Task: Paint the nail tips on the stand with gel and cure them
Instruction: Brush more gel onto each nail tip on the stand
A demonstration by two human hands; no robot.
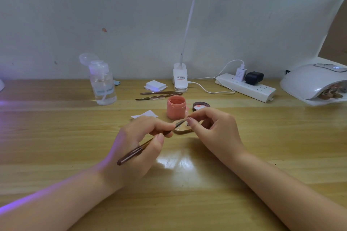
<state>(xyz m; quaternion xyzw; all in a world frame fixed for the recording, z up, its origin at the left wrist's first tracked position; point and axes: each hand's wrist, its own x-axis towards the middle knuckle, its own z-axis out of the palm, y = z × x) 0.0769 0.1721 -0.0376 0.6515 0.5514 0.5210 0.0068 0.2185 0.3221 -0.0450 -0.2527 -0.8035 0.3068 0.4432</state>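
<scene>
The left hand [139, 142] grips the brush [146, 143]; the right hand [212, 129] pinches its bristle tip, over the stand [183, 130] between them. Shape the bristles gently. Just beyond sits the open gel jar [176, 107].

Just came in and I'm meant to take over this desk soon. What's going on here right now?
A person is working on nail tips at a wooden desk. The left hand grips a thin brown brush, its tip reaching toward the right hand, whose fingertips pinch at the brush tip above a small wooden stand. An open jar of coral gel sits just behind, its lid beside it. The curing lamp at far right already holds another stand.
</scene>
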